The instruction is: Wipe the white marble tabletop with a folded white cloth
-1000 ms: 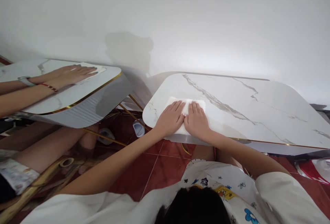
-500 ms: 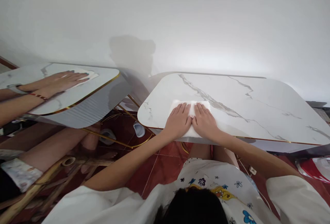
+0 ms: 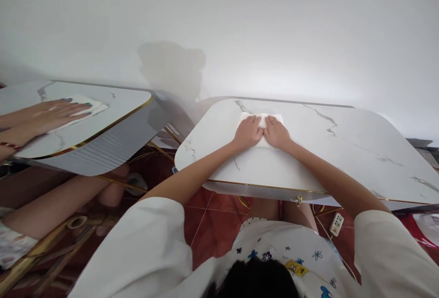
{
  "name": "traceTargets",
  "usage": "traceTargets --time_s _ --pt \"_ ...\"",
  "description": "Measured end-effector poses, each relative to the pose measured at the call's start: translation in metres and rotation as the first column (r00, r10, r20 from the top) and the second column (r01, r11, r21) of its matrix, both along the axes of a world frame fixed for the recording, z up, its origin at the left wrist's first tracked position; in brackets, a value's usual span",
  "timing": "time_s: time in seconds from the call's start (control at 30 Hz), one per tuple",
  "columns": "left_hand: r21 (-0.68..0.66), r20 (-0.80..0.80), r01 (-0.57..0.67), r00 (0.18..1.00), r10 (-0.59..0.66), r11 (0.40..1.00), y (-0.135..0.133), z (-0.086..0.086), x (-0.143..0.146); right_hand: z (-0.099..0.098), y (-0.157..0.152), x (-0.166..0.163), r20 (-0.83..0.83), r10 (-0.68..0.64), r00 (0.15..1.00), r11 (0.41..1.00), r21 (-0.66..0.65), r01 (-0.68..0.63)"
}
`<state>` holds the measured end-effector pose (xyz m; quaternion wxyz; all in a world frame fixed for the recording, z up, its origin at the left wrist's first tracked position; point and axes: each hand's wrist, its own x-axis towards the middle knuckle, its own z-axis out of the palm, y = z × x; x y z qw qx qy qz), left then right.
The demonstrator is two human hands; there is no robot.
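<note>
the marble-patterned desk [image 3: 353,138] is bearing a white cloth [image 3: 263,120], lying left of centre, nearer the back edge. the left hand [image 3: 249,132] and right hand [image 3: 276,132] are pressing it, grip unclosed, fingers extending flat. wiping is seemingly under way; what is remaining isn't showing.

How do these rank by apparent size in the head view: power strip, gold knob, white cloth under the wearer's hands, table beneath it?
1. Table
2. White cloth, partly covered
3. Power strip
4. Gold knob
</note>
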<state>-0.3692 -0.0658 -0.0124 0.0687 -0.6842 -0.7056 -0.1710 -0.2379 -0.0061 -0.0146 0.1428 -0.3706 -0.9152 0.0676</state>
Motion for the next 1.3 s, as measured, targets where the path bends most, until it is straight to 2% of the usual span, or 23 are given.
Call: traceTargets --time_s 0.23,0.43,0.63,0.8,1.0,1.3 --pt "0.018 -0.022 0.025 0.999 -0.025 1.0 0.064 -0.006 -0.028 0.002 0.055 -0.023 0.036 -0.029 0.999 0.999 0.033 0.028" --pt "0.026 -0.032 0.007 0.999 -0.007 1.0 0.104 -0.01 -0.044 0.004 0.091 -0.04 0.043 -0.026 0.999 0.999 0.045 0.024" --pt "0.05 -0.031 -0.032 0.999 0.033 0.998 0.134 -0.009 -0.043 0.003 0.127 -0.044 0.045 -0.009 0.999 0.998 0.062 0.006" --pt "0.054 -0.039 0.02 0.999 -0.018 0.998 0.157 -0.008 -0.033 -0.001 0.145 -0.033 0.02 -0.081 0.996 0.994 0.076 0.08" --pt "0.06 -0.041 0.123 0.992 -0.121 0.991 0.164 -0.011 -0.026 -0.007 0.144 -0.02 0.0 -0.124 0.992 0.986 0.115 0.123" --pt "0.062 -0.027 0.155 0.988 -0.154 0.986 0.134 -0.01 -0.01 -0.008 0.114 -0.003 0.006 -0.146 0.989 0.985 0.094 0.144"
